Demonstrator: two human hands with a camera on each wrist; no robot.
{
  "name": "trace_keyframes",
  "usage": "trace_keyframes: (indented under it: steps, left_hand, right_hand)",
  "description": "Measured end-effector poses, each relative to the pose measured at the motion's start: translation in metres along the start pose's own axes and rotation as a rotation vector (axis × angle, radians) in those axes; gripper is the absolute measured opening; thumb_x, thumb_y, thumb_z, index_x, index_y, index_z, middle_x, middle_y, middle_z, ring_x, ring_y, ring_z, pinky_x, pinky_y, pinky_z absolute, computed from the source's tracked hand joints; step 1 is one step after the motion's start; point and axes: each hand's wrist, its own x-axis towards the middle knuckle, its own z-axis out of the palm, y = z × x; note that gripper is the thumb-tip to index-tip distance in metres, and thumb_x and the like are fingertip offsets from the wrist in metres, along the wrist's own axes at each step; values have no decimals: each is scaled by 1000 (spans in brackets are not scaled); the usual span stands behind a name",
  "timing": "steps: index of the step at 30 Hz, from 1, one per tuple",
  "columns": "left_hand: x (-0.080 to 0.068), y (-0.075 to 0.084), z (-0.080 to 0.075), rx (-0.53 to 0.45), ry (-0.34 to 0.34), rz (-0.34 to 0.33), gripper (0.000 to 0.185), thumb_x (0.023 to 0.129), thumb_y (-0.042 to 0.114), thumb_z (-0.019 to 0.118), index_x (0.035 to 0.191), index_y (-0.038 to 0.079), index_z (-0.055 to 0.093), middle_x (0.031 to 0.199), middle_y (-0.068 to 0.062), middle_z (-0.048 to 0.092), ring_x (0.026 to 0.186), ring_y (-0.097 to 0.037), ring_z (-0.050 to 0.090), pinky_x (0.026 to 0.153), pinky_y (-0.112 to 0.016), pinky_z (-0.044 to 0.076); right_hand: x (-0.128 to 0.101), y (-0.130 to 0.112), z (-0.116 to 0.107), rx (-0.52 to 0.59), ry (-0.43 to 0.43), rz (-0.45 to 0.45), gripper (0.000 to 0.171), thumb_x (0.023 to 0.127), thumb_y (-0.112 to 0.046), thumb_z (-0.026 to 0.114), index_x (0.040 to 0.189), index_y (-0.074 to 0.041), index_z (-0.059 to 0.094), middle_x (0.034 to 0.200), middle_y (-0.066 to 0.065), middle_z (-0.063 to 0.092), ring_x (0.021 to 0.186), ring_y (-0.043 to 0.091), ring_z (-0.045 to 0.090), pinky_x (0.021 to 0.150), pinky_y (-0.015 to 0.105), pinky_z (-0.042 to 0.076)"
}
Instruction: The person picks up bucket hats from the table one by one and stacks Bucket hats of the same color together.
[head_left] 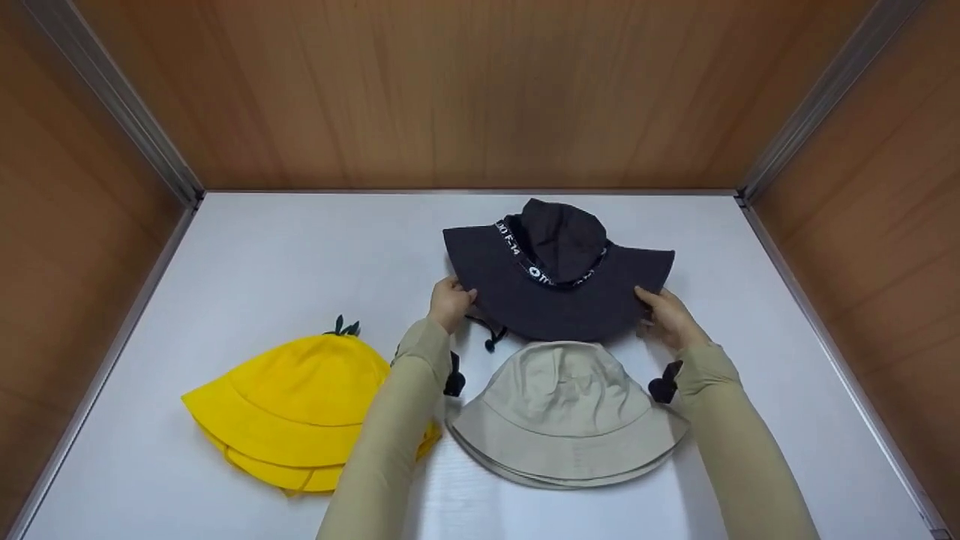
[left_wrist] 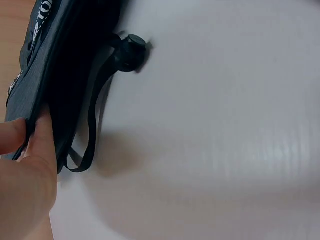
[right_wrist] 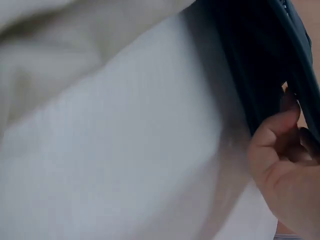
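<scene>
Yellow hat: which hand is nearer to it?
Left. The left hand grips the dark hat brim just up and right of the yellow hat; the right hand holds the far brim edge, beyond the beige hat.

yellow hat (head_left: 289, 411) partly behind left sleeve, forearms cut off below

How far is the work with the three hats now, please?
Already lying flat: the yellow hat and the beige hat. In hand: both hands, left and right, grip the dark hat by its brim. Left: only this hat seems unsettled.
</scene>
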Motion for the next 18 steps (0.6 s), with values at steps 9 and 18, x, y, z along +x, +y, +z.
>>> trace_keyframes:
  steps: [9,18]
  left_hand:
    - [-4,11,-9,-103,-1,-4,55,91,-12,46,143,3,37,136,-18,51,117,-26,55,95,-37,48]
    - [-5,13,-5,-131,50,16,58,92,-11,46,146,2,32,144,-20,41,121,-27,51,98,-40,46]
  right_hand:
    - [-2,-5,0,-23,0,-76,11,97,-8,46,108,-7,45,75,-6,53,61,3,49,57,16,41]
    - [0,-11,6,9,89,-149,19,98,-8,48,115,-2,46,74,-7,52,61,3,48,58,16,42]
